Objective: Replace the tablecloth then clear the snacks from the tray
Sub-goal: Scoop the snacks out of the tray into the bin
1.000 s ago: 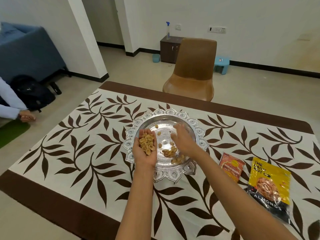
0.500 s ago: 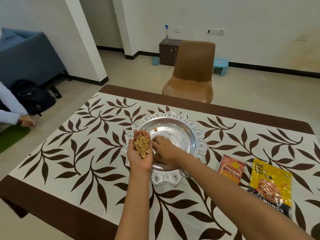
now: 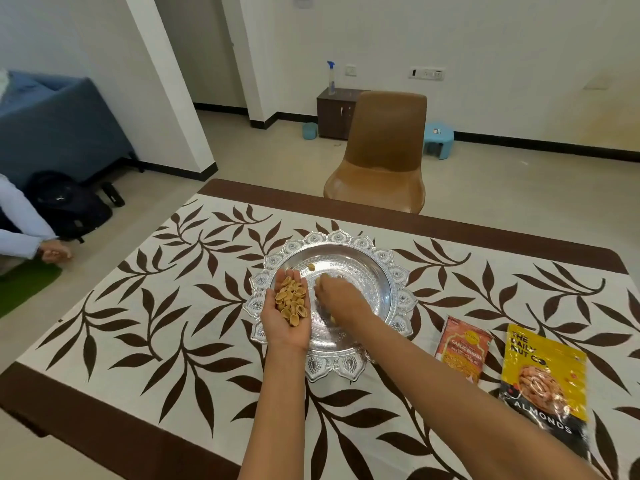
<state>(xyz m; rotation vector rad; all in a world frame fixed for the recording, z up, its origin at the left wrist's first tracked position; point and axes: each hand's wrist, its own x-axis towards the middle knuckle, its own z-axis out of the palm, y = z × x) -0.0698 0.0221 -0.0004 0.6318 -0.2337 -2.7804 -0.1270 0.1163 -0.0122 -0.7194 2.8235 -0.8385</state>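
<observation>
The left hand (image 3: 287,336) lies palm up, fingers nearly straight and together, cupping a pile of snacks (image 3: 291,301) over the tray's (image 3: 398,271) near-left rim. The right hand (image 3: 341,301) curls its fingers down into the tray; whether they pinch anything I cannot tell. One loose piece (image 3: 312,267) lies just beyond. To the right, an orange packet (image 3: 462,348) and an almonds bag (image 3: 543,379) rest on the leaf-print tablecloth (image 3: 156,323) covering the surface. A brown chair (image 3: 384,150) stands at its far edge.

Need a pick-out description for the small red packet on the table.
On the leaf-print tablecloth sits a silver tray. Two packs lie to its right; the red packet is the one nearer the tray. It is smaller and orange-red, while the almonds bag beside it is yellow and black.
</observation>
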